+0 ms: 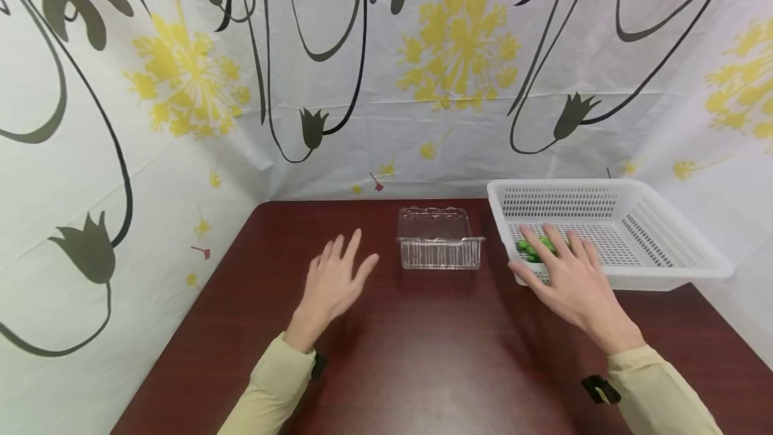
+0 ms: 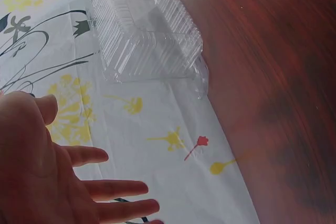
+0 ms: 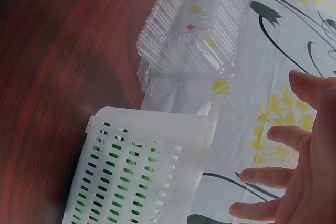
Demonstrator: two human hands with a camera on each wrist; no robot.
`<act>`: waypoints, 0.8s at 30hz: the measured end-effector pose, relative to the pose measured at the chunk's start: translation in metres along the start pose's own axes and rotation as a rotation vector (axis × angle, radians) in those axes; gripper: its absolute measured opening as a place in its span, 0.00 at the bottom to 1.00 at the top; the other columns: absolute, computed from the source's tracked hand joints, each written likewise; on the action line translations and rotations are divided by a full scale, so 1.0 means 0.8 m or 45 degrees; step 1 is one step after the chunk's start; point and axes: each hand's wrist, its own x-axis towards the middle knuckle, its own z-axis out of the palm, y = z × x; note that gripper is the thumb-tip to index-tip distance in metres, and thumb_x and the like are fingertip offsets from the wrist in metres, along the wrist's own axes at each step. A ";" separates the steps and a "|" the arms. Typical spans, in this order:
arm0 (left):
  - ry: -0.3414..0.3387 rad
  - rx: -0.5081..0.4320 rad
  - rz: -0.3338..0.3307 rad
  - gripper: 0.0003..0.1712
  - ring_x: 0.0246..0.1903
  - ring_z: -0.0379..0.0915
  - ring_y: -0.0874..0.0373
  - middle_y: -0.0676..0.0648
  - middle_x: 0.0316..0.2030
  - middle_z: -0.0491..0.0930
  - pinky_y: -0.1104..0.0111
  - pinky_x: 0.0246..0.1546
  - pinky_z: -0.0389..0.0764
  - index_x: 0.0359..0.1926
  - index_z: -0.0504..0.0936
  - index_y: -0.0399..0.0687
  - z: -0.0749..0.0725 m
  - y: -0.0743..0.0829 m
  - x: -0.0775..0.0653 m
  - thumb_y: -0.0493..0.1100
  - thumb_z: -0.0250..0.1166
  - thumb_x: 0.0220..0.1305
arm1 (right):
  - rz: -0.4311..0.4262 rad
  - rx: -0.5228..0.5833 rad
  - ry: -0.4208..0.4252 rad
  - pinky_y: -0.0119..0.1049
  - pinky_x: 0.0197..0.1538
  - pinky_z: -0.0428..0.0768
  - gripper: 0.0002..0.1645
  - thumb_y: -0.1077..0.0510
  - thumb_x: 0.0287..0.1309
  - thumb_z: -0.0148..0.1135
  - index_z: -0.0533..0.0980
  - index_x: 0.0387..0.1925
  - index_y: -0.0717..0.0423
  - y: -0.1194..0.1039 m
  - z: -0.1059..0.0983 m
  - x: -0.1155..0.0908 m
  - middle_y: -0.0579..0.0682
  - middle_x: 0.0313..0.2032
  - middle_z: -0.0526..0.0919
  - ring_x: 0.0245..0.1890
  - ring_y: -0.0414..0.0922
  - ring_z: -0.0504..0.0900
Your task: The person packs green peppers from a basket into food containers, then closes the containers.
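Where the right hand (image 1: 570,280) hovers over its left end, one white plastic basket (image 1: 664,277), slotted, contains green items (image 1: 524,246): small, bright, lumpy, partly hidden by fingers. Beside it on the red-brown bench (image 1: 423,341), one plastic container (image 1: 441,255): clear, ribbed, glossy. Further left, above the bench, the left hand (image 1: 329,284). Both hands spread, fingers extended, grasping nothing.

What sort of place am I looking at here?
Probably a makeshift indoor workspace, though I can't tell which room: white sheeting printed with yellow and dark flowers hangs around a reddish-brown table, which bears a clear rectangular plastic box and a white rectangular slotted plastic basket.
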 end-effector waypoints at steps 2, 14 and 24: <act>0.005 -0.019 0.001 0.44 0.70 0.59 0.38 0.35 0.71 0.64 0.42 0.66 0.64 0.79 0.56 0.55 0.002 0.002 0.003 0.73 0.40 0.73 | -0.011 0.006 -0.002 0.69 0.70 0.48 0.44 0.33 0.69 0.54 0.59 0.77 0.47 -0.002 0.001 0.003 0.71 0.71 0.61 0.68 0.78 0.54; 0.046 -0.040 0.020 0.39 0.58 0.74 0.39 0.35 0.62 0.75 0.46 0.55 0.77 0.75 0.65 0.47 0.016 0.021 0.030 0.67 0.40 0.77 | -0.135 0.077 0.138 0.63 0.66 0.60 0.37 0.41 0.68 0.60 0.67 0.71 0.53 -0.025 0.019 0.030 0.66 0.61 0.75 0.62 0.68 0.68; 0.092 -0.058 0.024 0.36 0.53 0.79 0.43 0.39 0.54 0.82 0.47 0.50 0.81 0.65 0.75 0.43 0.030 0.037 0.050 0.64 0.39 0.79 | -0.196 0.114 0.206 0.63 0.59 0.68 0.29 0.50 0.69 0.61 0.72 0.68 0.55 -0.041 0.040 0.051 0.66 0.50 0.82 0.53 0.67 0.76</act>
